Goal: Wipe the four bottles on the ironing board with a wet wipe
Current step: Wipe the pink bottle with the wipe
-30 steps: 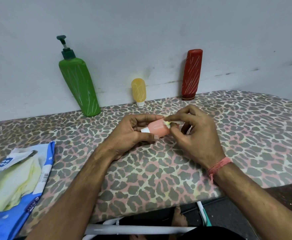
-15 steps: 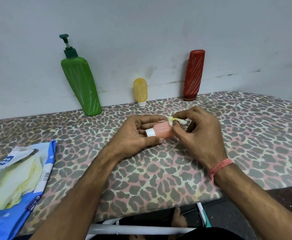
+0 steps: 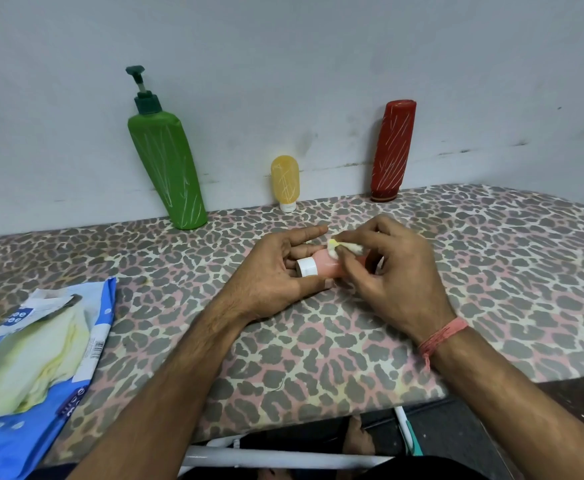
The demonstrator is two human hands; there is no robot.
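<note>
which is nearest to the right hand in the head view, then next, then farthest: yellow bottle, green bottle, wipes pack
From the right hand:
1. yellow bottle, just behind it at the wall
2. green bottle, back left
3. wipes pack, far left at the near edge

Wipes pack [image 3: 24,358] — partial "ee", barcode
</note>
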